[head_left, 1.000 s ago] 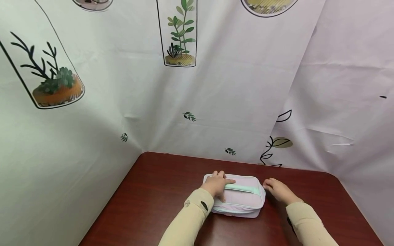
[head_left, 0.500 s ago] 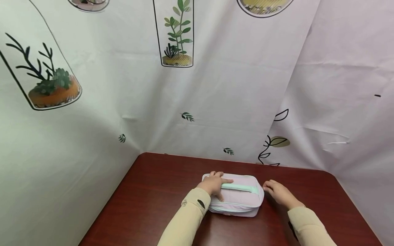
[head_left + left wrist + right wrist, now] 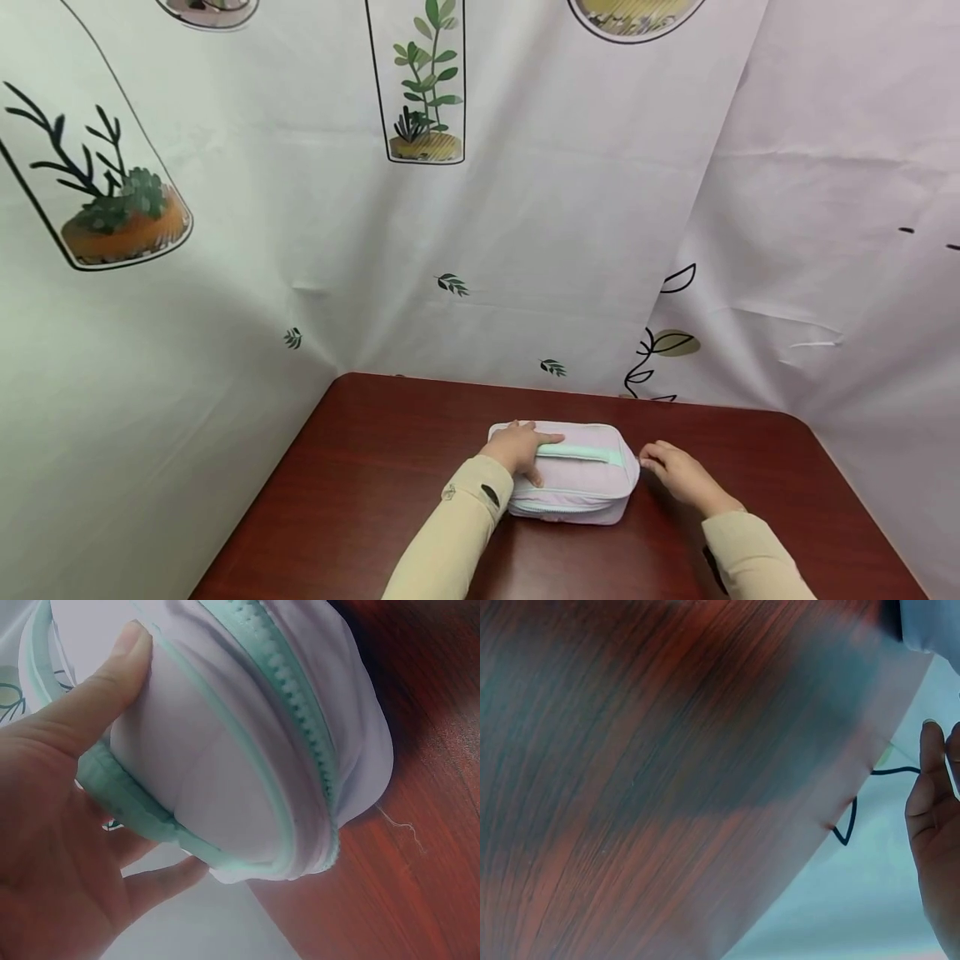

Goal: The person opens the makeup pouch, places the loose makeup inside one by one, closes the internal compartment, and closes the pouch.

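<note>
A pale pink zippered pouch [image 3: 588,479] with mint piping lies on the table. A mint carrying strap [image 3: 577,453] crosses its top. My left hand [image 3: 513,450] rests on the left part of the lid, its fingers and thumb spread. In the left wrist view, the left thumb [image 3: 135,652] presses the lid panel, and mint zipper teeth [image 3: 292,690] run along the side. My right hand [image 3: 684,475] has bent fingers, with the fingertips at the pouch's right edge. Whether they pinch anything is hidden. The right wrist view shows only part of this hand [image 3: 939,832].
The dark red wood-grain table [image 3: 375,500] has rounded far corners. White cloth [image 3: 555,233] printed with plants hangs behind it and on the left and right sides. A loose thread [image 3: 405,825] lies beside the pouch.
The whole head view has shifted slightly, so the scene sits a little further left. The left fingers have moved slightly on the lid. The right hand stays at the pouch's right edge.
</note>
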### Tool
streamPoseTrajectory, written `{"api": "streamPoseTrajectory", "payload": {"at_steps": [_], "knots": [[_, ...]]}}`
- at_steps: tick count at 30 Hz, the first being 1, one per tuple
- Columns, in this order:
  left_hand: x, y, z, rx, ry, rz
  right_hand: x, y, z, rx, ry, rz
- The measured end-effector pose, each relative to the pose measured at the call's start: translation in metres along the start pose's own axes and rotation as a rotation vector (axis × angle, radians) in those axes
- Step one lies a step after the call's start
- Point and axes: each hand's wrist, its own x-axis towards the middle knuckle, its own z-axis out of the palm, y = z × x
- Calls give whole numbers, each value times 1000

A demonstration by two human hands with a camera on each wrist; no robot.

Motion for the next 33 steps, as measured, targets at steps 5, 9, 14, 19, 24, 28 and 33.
{"api": "streamPoseTrajectory", "payload": {"at_steps": [5,9,14,19,24,28,33], "knots": [[-2,2,-2,28,4,-19,1,-2,0,1,13,1],[-2,3,-2,38,2,-22,0,-2,1,0,25,-3],[-3,3,-2,58,9,-12,0,-2,0,-5,23,-7],[-3,2,-4,58,23,0,0,-4,-1,-5,22,-4],[-2,2,-4,63,26,1,0,-4,-1,-4,24,-2],[-2,2,-3,62,28,-3,0,-4,-1,-5,21,1],[-3,3,-4,53,29,-8,0,-4,0,-1,13,4]]}}
